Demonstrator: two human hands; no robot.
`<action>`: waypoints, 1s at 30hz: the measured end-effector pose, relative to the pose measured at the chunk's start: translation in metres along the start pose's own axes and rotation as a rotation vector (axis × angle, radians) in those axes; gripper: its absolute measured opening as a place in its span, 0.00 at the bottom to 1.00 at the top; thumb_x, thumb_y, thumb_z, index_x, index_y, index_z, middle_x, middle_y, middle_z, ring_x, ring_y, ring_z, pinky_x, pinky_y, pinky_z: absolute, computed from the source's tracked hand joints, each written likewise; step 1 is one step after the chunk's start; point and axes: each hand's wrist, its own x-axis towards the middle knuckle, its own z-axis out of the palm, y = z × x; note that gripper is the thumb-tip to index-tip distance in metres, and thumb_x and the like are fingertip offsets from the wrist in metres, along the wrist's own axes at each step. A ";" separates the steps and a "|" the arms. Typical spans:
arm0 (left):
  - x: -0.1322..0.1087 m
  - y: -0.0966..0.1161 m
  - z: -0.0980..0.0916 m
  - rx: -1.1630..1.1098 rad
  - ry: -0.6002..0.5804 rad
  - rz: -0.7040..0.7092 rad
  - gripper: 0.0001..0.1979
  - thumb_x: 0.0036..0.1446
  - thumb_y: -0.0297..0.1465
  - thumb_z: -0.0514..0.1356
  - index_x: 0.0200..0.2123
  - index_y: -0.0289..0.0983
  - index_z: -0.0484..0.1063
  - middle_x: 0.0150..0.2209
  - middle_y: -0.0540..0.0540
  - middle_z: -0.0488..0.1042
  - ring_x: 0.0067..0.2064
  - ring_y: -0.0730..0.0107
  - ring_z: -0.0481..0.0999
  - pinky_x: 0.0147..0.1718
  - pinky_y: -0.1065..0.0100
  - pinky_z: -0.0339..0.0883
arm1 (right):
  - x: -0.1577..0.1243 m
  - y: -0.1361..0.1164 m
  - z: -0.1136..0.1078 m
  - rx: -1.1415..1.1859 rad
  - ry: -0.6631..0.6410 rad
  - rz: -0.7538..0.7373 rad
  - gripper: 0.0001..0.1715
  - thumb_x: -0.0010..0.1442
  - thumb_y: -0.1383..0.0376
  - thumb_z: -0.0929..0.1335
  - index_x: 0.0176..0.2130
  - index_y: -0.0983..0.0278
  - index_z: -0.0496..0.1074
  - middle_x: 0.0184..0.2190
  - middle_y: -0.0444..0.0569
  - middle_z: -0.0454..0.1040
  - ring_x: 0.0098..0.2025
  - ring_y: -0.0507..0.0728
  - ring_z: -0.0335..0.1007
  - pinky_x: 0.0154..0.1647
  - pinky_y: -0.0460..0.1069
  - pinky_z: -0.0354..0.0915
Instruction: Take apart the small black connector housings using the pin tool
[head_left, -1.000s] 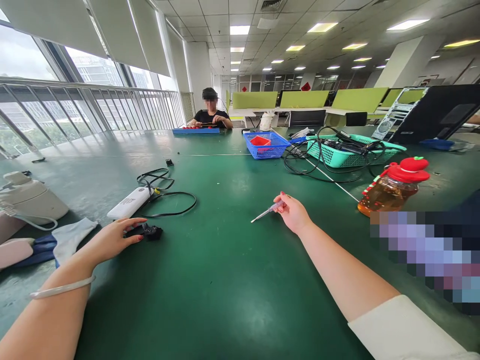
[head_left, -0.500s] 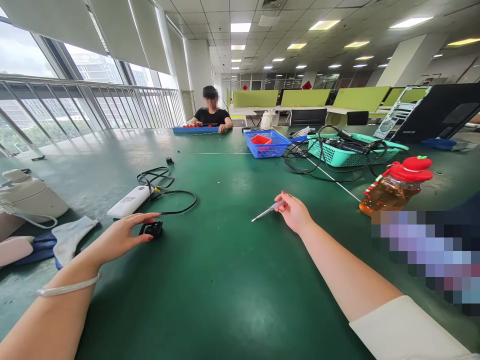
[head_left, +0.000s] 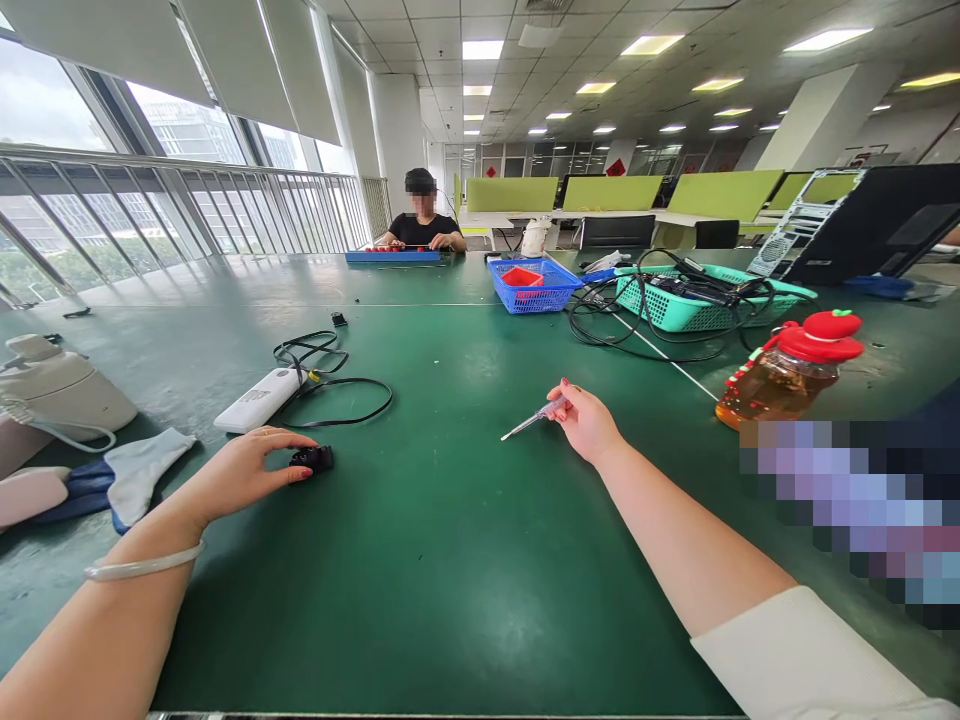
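My left hand (head_left: 251, 470) has its thumb and fingertips around the near-left side of a small black block-like part (head_left: 319, 458), low over the green tabletop (head_left: 420, 570). What kind of part it is, I cannot make out. In my right hand (head_left: 589, 425) is a slim screwdriver (head_left: 529, 420) with a clear handle, its metal tip pointing left and down above the table. Just beyond the left hand lies a white power bank (head_left: 259, 402) with a looped black cable (head_left: 382, 405).
Left stand a pale bottle (head_left: 71, 400) and a blue-and-white cloth (head_left: 146, 470). Farther right are a blue basket (head_left: 536, 298), a teal basket (head_left: 671, 318) of cables and a red-lidded drink jar (head_left: 787, 385). A person (head_left: 427, 228) sits at the far end beside a blue tray (head_left: 394, 257).
The black part has turned and shifted slightly right at my left fingertips. My right hand and the screwdriver stay nearly still. The far person's hand has moved up and left.
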 end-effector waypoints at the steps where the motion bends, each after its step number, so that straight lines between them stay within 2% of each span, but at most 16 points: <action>1: 0.001 0.004 0.001 -0.016 0.021 0.007 0.27 0.51 0.56 0.60 0.45 0.44 0.80 0.47 0.42 0.81 0.50 0.46 0.78 0.51 0.52 0.72 | 0.000 0.000 0.000 0.003 0.000 -0.002 0.26 0.41 0.43 0.78 0.23 0.62 0.75 0.14 0.40 0.59 0.22 0.51 0.60 0.27 0.50 0.60; 3: 0.003 0.017 0.003 -0.055 0.076 0.041 0.26 0.53 0.54 0.60 0.46 0.43 0.79 0.47 0.42 0.81 0.49 0.48 0.78 0.49 0.54 0.73 | -0.001 0.000 0.000 0.012 0.001 -0.006 0.27 0.41 0.43 0.78 0.23 0.62 0.74 0.13 0.40 0.59 0.22 0.51 0.60 0.27 0.50 0.61; 6: 0.011 0.054 0.010 -0.094 0.108 0.157 0.24 0.57 0.51 0.59 0.48 0.42 0.77 0.47 0.42 0.80 0.49 0.52 0.77 0.50 0.57 0.72 | -0.005 -0.002 -0.001 0.012 -0.022 0.014 0.28 0.41 0.42 0.78 0.24 0.62 0.74 0.13 0.40 0.61 0.21 0.52 0.62 0.26 0.50 0.63; 11: 0.042 0.139 0.034 -0.039 -0.105 0.455 0.15 0.61 0.41 0.60 0.48 0.41 0.76 0.45 0.44 0.79 0.48 0.59 0.76 0.52 0.59 0.68 | -0.016 -0.009 0.005 -0.049 -0.065 0.021 0.27 0.42 0.44 0.78 0.32 0.62 0.76 0.20 0.41 0.70 0.21 0.53 0.68 0.28 0.51 0.67; 14: 0.069 0.180 0.057 0.009 -0.095 0.527 0.14 0.60 0.39 0.62 0.47 0.41 0.75 0.46 0.44 0.78 0.49 0.57 0.75 0.53 0.57 0.66 | -0.024 -0.014 0.013 -0.145 -0.012 -0.114 0.24 0.44 0.47 0.77 0.33 0.60 0.75 0.22 0.40 0.69 0.23 0.52 0.68 0.30 0.51 0.66; 16: 0.086 0.198 0.073 0.031 -0.070 0.516 0.13 0.60 0.38 0.62 0.47 0.41 0.75 0.46 0.44 0.77 0.49 0.56 0.75 0.51 0.57 0.67 | -0.030 -0.018 0.019 -0.352 0.015 -0.284 0.18 0.50 0.49 0.75 0.32 0.60 0.74 0.22 0.42 0.69 0.24 0.53 0.66 0.30 0.51 0.65; 18: 0.098 0.207 0.087 0.058 -0.049 0.509 0.11 0.60 0.35 0.62 0.46 0.41 0.75 0.45 0.44 0.78 0.48 0.55 0.75 0.51 0.56 0.67 | -0.038 -0.023 0.024 -0.654 0.007 -0.544 0.13 0.57 0.54 0.72 0.29 0.60 0.73 0.25 0.45 0.71 0.27 0.54 0.65 0.31 0.50 0.63; 20: 0.105 0.210 0.098 0.058 -0.031 0.501 0.10 0.60 0.35 0.62 0.44 0.39 0.75 0.44 0.43 0.78 0.48 0.54 0.75 0.50 0.55 0.67 | -0.047 -0.028 0.030 -0.886 -0.112 -0.831 0.12 0.61 0.59 0.69 0.28 0.60 0.73 0.23 0.45 0.71 0.26 0.53 0.64 0.30 0.49 0.61; 24: 0.109 0.200 0.113 -0.057 -0.008 0.466 0.12 0.61 0.37 0.61 0.44 0.38 0.75 0.41 0.42 0.79 0.46 0.55 0.75 0.49 0.55 0.68 | -0.068 -0.031 0.047 -1.123 -0.327 -1.363 0.16 0.64 0.58 0.67 0.27 0.61 0.71 0.20 0.44 0.64 0.25 0.53 0.57 0.31 0.50 0.57; 27: 0.110 0.191 0.119 -0.167 -0.008 0.446 0.13 0.58 0.36 0.64 0.46 0.39 0.75 0.43 0.44 0.79 0.48 0.56 0.75 0.51 0.56 0.68 | -0.083 -0.027 0.062 -1.179 -0.466 -1.535 0.17 0.64 0.57 0.67 0.26 0.61 0.71 0.21 0.43 0.61 0.27 0.53 0.54 0.33 0.51 0.57; 30: 0.111 0.187 0.123 -0.216 -0.004 0.432 0.15 0.57 0.35 0.65 0.48 0.39 0.75 0.44 0.44 0.79 0.49 0.57 0.74 0.53 0.56 0.68 | -0.094 -0.021 0.073 -1.155 -0.549 -1.617 0.20 0.63 0.55 0.69 0.23 0.62 0.70 0.20 0.42 0.58 0.26 0.53 0.50 0.33 0.51 0.56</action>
